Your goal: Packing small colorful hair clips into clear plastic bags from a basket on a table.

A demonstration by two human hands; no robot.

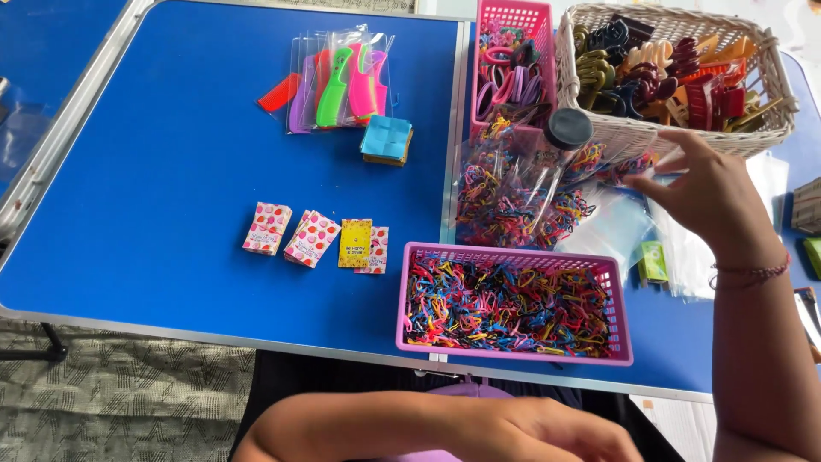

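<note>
Right hand (714,192), fingers spread and holding nothing, reaches clear bags of coloured elastic bands (522,192) beside the white wicker basket (676,137); a careless pull risks spilling them. Left hand (547,432) rests loosely open, holding nothing.

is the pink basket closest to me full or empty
Nearly full: the pink basket holds a heap of small coloured elastic bands almost up to its rim.

Combs (338,85) behind small cards (312,238), elastics tray (513,304) right of them, wicker basket (676,81) behind
</note>
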